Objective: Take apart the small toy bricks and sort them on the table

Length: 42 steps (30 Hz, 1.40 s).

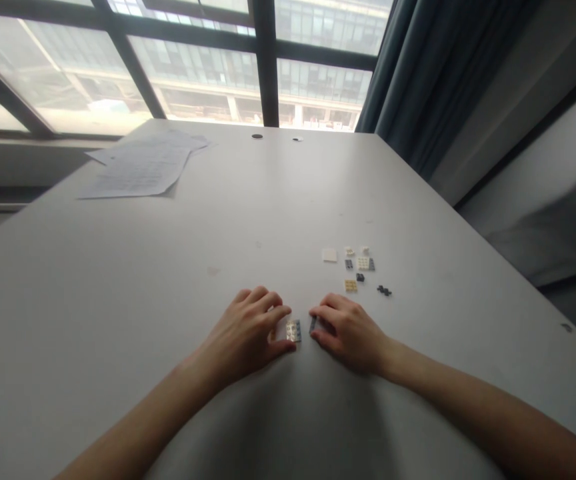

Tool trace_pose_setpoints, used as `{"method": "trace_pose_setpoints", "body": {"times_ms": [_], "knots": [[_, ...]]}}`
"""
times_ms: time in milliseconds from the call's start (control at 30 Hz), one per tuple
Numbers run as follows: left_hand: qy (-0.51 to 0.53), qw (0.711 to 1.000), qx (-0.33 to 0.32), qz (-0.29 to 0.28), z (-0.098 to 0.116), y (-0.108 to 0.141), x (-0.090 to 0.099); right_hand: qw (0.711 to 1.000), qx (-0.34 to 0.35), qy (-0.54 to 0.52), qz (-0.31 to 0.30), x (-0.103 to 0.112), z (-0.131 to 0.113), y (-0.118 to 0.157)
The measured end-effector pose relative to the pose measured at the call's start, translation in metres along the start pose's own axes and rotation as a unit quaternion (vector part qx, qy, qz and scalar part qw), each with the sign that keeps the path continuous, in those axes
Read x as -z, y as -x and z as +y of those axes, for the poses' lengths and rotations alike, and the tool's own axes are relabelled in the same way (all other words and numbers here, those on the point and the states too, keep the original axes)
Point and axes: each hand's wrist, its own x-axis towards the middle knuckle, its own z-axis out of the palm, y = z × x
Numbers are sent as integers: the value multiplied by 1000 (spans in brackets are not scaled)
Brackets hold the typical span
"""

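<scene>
My left hand (251, 330) rests on the white table, its thumb and fingers curved around a small studded plate assembly (293, 331) with pale and blue-grey parts. Between the fingertips of my right hand (351, 332) is a small dark grey piece (313, 325), just right of that assembly and apart from it. Beyond my right hand lie a tan studded plate (351, 285), a black connector piece (384, 291), a small black piece (361, 277), a cream plate (363, 264) beside a grey piece, and a smooth white tile (329, 255).
Printed papers (143, 167) lie at the far left of the white table (248, 200). Two small round items sit near the far edge. A window stands behind the table, with a dark curtain (433, 80) at the right.
</scene>
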Motion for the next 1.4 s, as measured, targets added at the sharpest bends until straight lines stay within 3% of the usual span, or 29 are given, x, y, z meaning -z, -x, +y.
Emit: {"method": "trace_pose_setpoints", "body": {"times_ms": [133, 233, 333, 400, 533, 633, 900, 1067, 1167, 1300, 1400], "knots": [[13, 1000, -2, 24, -1, 1, -1, 1000, 18, 16, 8, -1, -1, 1], [24, 998, -8, 50, -3, 4, 0, 998, 28, 28, 48, 14, 14, 2], [29, 997, -12, 76, -5, 5, 2, 992, 9, 43, 114, 43, 52, 5], [30, 995, -13, 89, -7, 5, 3, 984, -44, 59, 162, 62, 86, 7], [29, 995, -16, 99, -10, 4, 0, 985, -93, 62, 131, 77, 140, 8], [27, 995, -11, 98, -12, 4, -1, 989, -92, 48, 110, 73, 151, 6], [39, 997, -6, 70, -11, 7, -4, 990, -95, 7, 101, 71, 150, 3], [31, 998, -12, 54, -16, 8, 0, 985, -93, 0, 145, 72, 141, 6], [22, 999, -9, 44, -24, 14, 9, 987, -55, -6, 154, 64, 107, 7], [2, 999, 1, 44, -30, 27, 14, 997, 37, -48, 37, 36, 44, 5], [-15, 999, 3, 35, -25, 36, 9, 995, 63, -72, -5, 12, 12, -1]]}}
